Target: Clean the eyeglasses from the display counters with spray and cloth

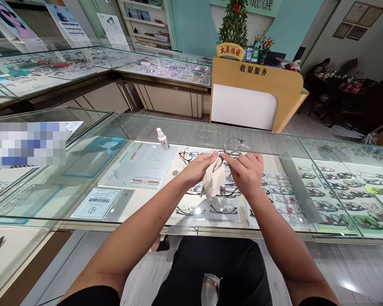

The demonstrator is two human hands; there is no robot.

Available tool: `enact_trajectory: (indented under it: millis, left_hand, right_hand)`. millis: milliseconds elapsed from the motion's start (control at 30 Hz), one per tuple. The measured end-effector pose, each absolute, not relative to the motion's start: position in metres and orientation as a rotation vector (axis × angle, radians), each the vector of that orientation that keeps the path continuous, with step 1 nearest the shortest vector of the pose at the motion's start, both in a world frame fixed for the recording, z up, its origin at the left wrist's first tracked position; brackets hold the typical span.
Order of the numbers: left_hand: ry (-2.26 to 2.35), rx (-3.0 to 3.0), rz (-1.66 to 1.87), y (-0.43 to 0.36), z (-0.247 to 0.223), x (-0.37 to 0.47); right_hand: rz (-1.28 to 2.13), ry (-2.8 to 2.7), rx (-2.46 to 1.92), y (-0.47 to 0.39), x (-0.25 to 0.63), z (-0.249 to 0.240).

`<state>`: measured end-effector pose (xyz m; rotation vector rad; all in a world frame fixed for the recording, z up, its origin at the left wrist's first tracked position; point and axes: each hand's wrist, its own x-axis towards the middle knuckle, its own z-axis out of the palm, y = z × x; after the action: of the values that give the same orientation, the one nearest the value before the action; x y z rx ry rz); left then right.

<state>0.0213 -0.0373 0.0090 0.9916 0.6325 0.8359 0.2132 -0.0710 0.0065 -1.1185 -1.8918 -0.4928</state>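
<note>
A pair of thin-rimmed eyeglasses (233,145) is held up over the glass counter. My right hand (247,172) pinches the frame between thumb and finger, its other fingers curled. Close beside it, my left hand (196,170) is closed on a beige cleaning cloth (214,180), which hangs from the fingers and wraps part of the glasses. What lies under the cloth is hidden. Left of the hands, a small white spray bottle (162,138) stands upright on the counter.
The glass display counter (140,223) holds rows of eyeglasses (341,187) to the right and more below my hands. Inside at left lies a certificate plaque (97,203). Beyond stand a wooden cashier desk (289,95) and another glass case (166,63).
</note>
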Motion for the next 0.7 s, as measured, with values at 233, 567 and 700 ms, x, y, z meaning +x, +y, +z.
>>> enact_trajectory:
  millis: [233,567,700]
  left_hand:
    - [0.647,0.838,0.866,-0.029,0.01,0.011]
    - [0.58,0.73,1.127,-0.019,0.016,0.006]
    - [0.605,0.722,1.22,-0.018,0.017,0.005]
  right_hand:
    - [-0.678,-1.807,-1.152,-0.071,0.22,0.012]
    - [-0.345,-1.448,-1.25,-0.078,0.221,0.03]
    - [0.075,-1.405,-1.257,-0.083,0.218,0.034]
